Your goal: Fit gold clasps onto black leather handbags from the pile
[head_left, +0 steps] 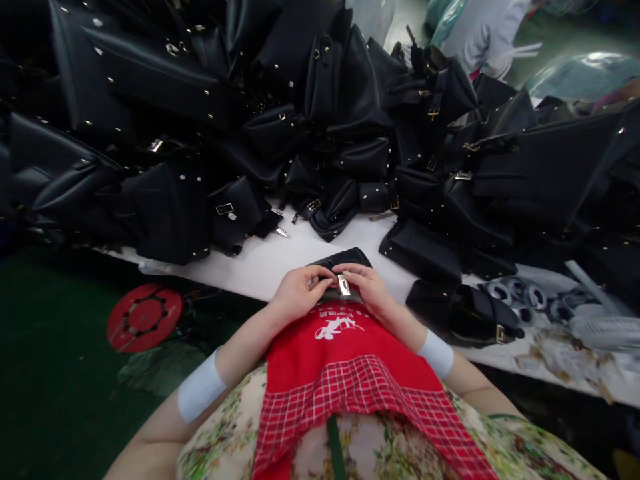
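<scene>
A small black leather bag (354, 256) lies at the table's front edge, close against my red apron. A shiny metal clasp plate with a slot (344, 285) shows on its near side. My left hand (300, 292) has its thumb and fingers pinched together at the bag, left of the plate. From the other side, my right hand (369, 285) grips the bag, its fingertips bent over the top of the plate. What lies between the fingertips is too small to make out. Part of the bag is hidden behind both hands.
Black leather bags (320, 140) with metal buckles and studs are heaped across the white table (245, 267). Rolls of grey material (520, 293) lie at the right. A red round disc (145, 318) stands low at the left. Another person's sleeve (480, 33) appears at the back.
</scene>
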A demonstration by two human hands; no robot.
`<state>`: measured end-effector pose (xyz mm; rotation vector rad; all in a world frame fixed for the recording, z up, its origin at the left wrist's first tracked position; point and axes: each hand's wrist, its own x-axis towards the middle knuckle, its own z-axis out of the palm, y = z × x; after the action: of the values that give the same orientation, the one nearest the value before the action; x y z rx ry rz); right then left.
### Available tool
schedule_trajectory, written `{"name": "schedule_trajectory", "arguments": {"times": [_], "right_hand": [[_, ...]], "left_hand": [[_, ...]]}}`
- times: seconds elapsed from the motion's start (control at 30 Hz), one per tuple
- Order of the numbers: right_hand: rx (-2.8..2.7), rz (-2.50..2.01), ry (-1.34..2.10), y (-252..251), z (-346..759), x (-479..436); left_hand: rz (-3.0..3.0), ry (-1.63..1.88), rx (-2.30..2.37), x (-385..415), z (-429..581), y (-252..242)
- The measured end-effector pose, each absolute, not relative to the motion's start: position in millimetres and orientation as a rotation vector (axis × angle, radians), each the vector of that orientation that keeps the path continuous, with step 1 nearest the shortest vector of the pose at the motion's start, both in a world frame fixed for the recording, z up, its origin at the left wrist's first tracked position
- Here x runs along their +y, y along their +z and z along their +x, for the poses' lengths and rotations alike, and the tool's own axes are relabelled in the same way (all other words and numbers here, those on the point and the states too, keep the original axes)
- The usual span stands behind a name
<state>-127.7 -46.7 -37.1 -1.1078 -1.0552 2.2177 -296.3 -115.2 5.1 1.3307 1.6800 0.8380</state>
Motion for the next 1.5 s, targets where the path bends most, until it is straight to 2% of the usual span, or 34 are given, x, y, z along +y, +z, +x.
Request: {"name": "schedule_trajectory", "arguments": {"times": [0.4,0.83,1.07,1.3,1.5], "right_hand": [[-1.367,-0.827,2.332,-48,-111,-52],[-1.684,-0.781,2.179,-37,-109,-54],[-1.578,-0.810,2.214,-37,-109,-58],[-1.373,-0.823,2.343,-33,-104,-56],[-1.406,-0.756,2.311,-37,-103,-58]], "left_hand": [[1.532,0.603,1.812,-112,-290,-6],[1.464,0.559,1.793,-113,-287,-1],[1.592,0.414,1.852,-115,-281,-1],[1.408,0.604,1.704,-118,-280,6],[1.534,0.631,1.817,-120,-284,6]]}}
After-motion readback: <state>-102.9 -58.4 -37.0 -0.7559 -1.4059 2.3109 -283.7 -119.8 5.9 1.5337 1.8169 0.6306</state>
